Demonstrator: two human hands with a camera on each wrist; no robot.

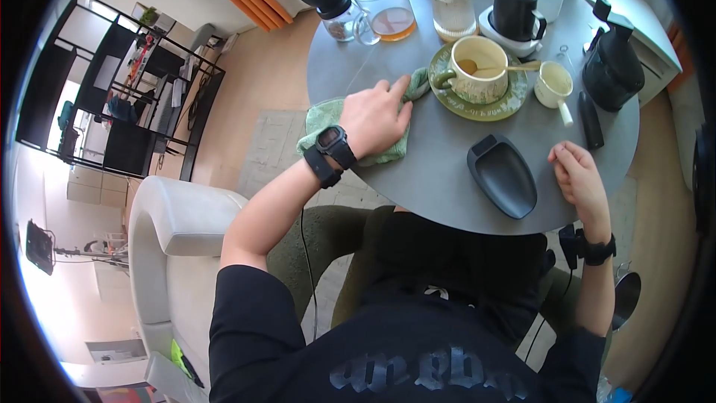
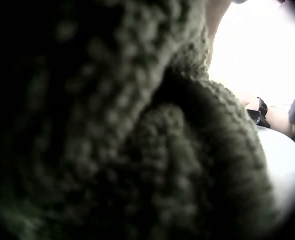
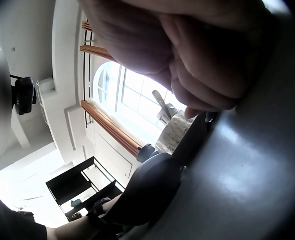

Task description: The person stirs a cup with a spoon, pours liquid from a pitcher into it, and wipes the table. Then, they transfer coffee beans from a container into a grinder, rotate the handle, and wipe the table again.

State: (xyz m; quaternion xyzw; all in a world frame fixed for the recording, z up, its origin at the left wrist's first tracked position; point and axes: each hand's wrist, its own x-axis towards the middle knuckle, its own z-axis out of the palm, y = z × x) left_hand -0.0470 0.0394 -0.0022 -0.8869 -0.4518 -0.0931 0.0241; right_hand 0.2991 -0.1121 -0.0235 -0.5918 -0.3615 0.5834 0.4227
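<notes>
My left hand [image 1: 373, 121] presses down on a crumpled green cloth [image 1: 317, 121] at the left edge of the round grey table, fingers extended over it. Thick folds of the same knitted cloth [image 2: 152, 135] fill most of the left wrist view and hide that hand. By the front right edge of the table rests my right hand [image 1: 580, 179], its fingers loosely curled around nothing. Its fingers [image 3: 207, 75] show at the top of the right wrist view. Between the hands lies a black scoop-shaped dish [image 1: 504, 177], nearer the right one.
A patterned cup [image 1: 479, 75] with a spoon stands on a green saucer [image 1: 488, 113]. Behind are a glass server [image 1: 388, 11] with amber liquid, a hand grinder [image 1: 328, 0] and a black kettle [image 1: 514, 11]. To the right are a small handled cup [image 1: 553, 86] and a black-handled tool [image 1: 590, 123].
</notes>
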